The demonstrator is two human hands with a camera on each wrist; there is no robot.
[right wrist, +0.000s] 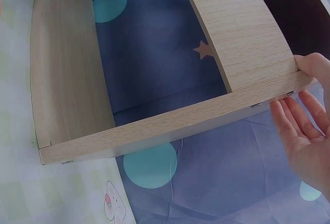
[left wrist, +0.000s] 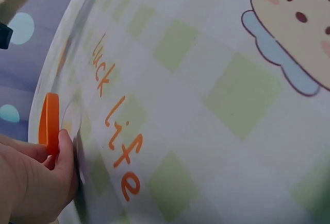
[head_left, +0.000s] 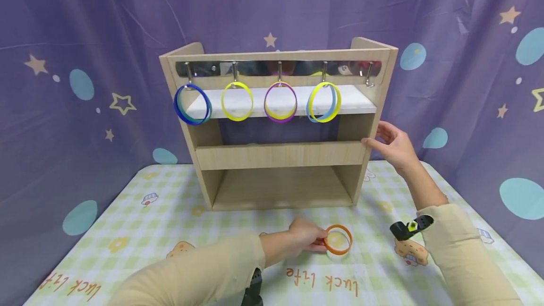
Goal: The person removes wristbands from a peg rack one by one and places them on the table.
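Note:
In the head view my left hand [head_left: 307, 236] pinches an orange silicone wristband [head_left: 338, 252] by its left edge, low over the tablecloth. The left wrist view shows this band [left wrist: 52, 123] standing between thumb and fingers. My right hand [head_left: 395, 148] grips the right side panel of a wooden shelf [head_left: 280, 156], thumb at the front edge and fingers along the outer face. Wristbands hang from hooks on the shelf's metal rail: blue with teal [head_left: 176, 107], yellow [head_left: 224, 107], purple with yellow [head_left: 266, 107], and yellow with light blue [head_left: 338, 103]. The rightmost hook [head_left: 369, 80] bears no band.
A white board [head_left: 357, 100] lies inside the shelf behind the hanging bands. The shelf stands on a green-checked tablecloth [head_left: 148, 230] with printed lettering. Close behind the table hangs a purple curtain [head_left: 272, 4] with stars and ovals.

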